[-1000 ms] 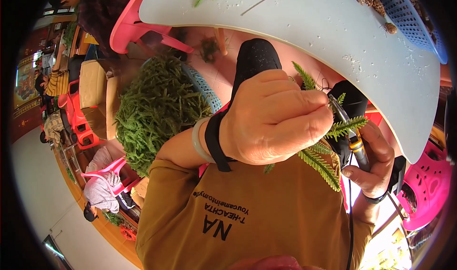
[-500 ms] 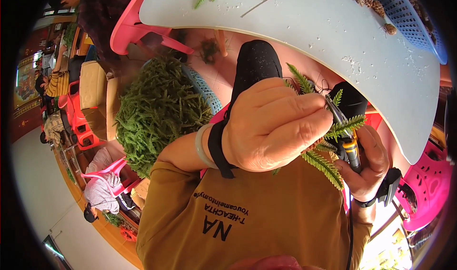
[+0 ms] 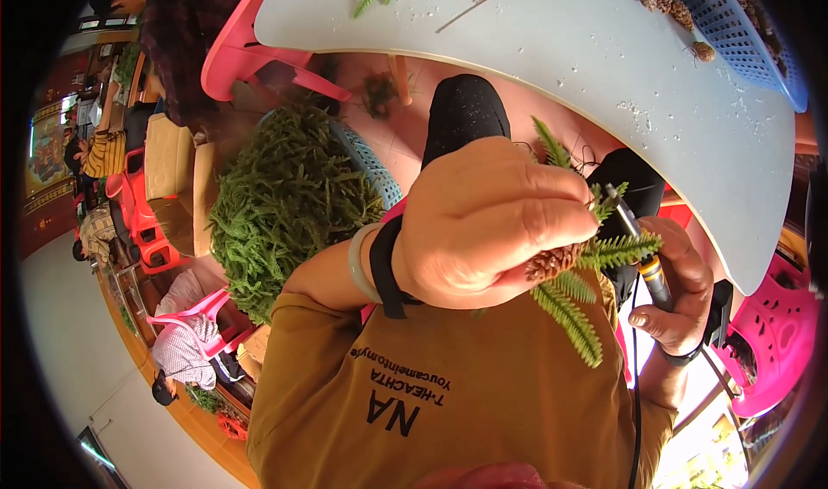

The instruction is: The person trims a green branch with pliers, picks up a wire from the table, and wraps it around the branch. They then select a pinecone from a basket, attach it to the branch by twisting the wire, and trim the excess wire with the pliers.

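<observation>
Across the middle of the view, my left hand (image 3: pixel 487 222) is closed on a green sprig (image 3: pixel 569 321) of fern-like fronds, which stick out past its fingers. A brown pine cone (image 3: pixel 552 265) shows among the fronds, just below the fingertips. To its right, my right hand (image 3: pixel 677 286) is wrapped round a corded pen-shaped tool (image 3: pixel 652 272) with a grey and yellow body and a metal tip. The tip is beside the upper fronds; whether it touches them I cannot tell. My left fingertips are partly hidden behind the hand and fronds.
A pale table (image 3: pixel 552 32) curves across the top, with white crumbs, loose pine cones (image 3: pixel 664 4) and a blue basket (image 3: pixel 733 32). Left of my knee, a blue crate (image 3: pixel 366 166) is heaped with green sprigs (image 3: pixel 285 204). Pink chairs and people sit further left.
The tool has drawn back to the right and down, away from my left fingers. My left hand has shifted slightly left with the sprig, and more of the pine cone shows.
</observation>
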Available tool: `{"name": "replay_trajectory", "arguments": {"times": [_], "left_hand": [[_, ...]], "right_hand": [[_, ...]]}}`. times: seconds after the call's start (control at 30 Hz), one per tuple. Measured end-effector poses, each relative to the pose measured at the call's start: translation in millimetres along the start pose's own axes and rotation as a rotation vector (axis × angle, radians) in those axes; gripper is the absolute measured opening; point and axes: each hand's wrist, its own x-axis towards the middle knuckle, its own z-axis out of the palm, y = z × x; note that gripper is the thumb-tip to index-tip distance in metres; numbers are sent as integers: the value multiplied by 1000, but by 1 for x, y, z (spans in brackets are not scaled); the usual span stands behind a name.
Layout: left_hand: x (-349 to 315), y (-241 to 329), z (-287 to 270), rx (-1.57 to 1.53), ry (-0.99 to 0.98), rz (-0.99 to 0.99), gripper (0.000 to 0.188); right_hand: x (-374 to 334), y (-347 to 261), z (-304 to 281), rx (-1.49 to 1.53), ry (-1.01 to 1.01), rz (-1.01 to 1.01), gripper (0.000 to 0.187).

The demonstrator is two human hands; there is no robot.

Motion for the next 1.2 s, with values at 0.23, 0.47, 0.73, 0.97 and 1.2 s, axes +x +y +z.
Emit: {"name": "replay_trajectory", "arguments": {"times": [0.23, 0.47, 0.73, 0.97, 1.2], "left_hand": [[1, 4, -14, -428, -138, -142, 27], [-7, 1, -21, -987, -253, -314, 33], [-1, 30, -3, -1468, 71, -815, 31], [4, 29, 6, -1569, 74, -889, 34], [12, 31, 11, -1527, 147, -964, 36]], "right_hand": [[1, 3, 1, -48, -94, -145, 71], [6, 2, 5, -170, -126, -272, 64], [10, -8, 0, -289, -130, -410, 62], [4, -9, -10, -426, -123, -434, 63], [1, -16, -9, -449, -63, -407, 60]]}}
